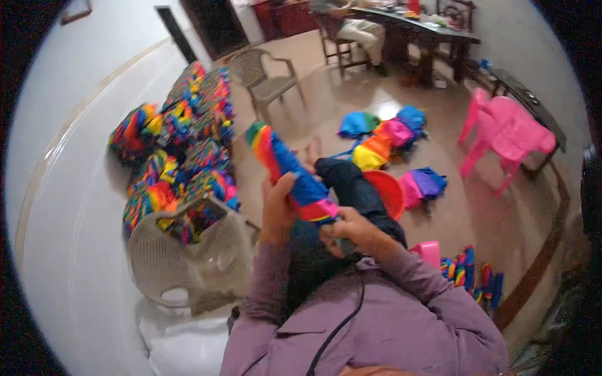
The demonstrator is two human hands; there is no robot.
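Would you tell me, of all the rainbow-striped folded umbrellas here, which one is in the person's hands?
The rolled rainbow umbrella slanting up over the lap, gripped by left hand and right hand. The others lie apart: heaped by the wall or on the floor.

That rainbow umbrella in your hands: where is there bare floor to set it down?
Bare floor lies between the beige chair and the opened umbrellas, and again beside the pink chair. The wall side is crowded with a pile of folded umbrellas and a mesh basket.

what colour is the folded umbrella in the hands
Rainbow-striped: green, orange, red, blue, pink bands on the folded umbrella, clearest in the head view.
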